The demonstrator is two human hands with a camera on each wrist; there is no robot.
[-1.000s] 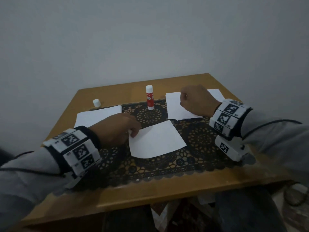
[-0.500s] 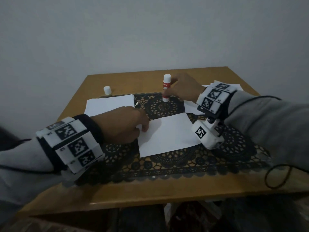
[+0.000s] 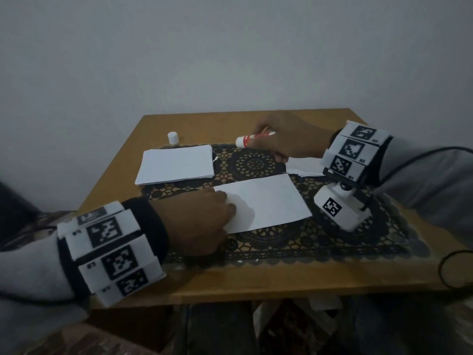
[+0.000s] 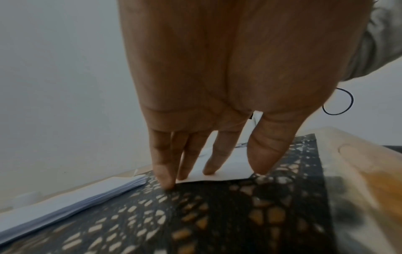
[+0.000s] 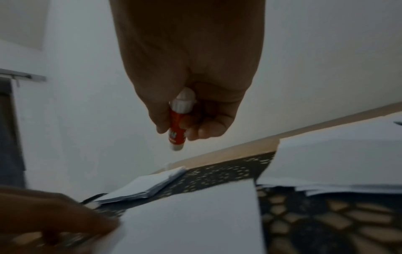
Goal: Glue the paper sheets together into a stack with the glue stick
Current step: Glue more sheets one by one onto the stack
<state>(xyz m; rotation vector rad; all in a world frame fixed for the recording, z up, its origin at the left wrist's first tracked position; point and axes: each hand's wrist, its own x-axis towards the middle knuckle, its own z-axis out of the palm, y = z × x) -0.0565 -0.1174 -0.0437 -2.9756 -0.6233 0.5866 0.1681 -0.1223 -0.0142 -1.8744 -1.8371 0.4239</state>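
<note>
A single white sheet [image 3: 266,201] [image 5: 191,221] lies in the middle of the black lace mat [image 3: 281,239]. My left hand [image 3: 204,219] [image 4: 208,171] presses its left edge down with straight fingertips. My right hand [image 3: 279,139] [image 5: 180,130] grips the red-and-white glue stick [image 3: 252,138] [image 5: 177,125], lifted off the table and tilted, behind the sheet. A stack of white sheets [image 3: 176,163] [image 4: 71,201] lies at the left back of the mat. More loose sheets [image 3: 303,166] [image 5: 339,159] lie at the right, partly under my right wrist.
A small white cap [image 3: 172,137] stands on the wooden table [image 3: 230,283] behind the left stack. A grey wall rises right behind the table. A dark cable [image 3: 453,267] loops at the table's right front edge.
My right hand left the right-hand sheets, took hold of the upright glue stick and lifted it, tilting it sideways. My left hand stayed pressing on the middle sheet.
</note>
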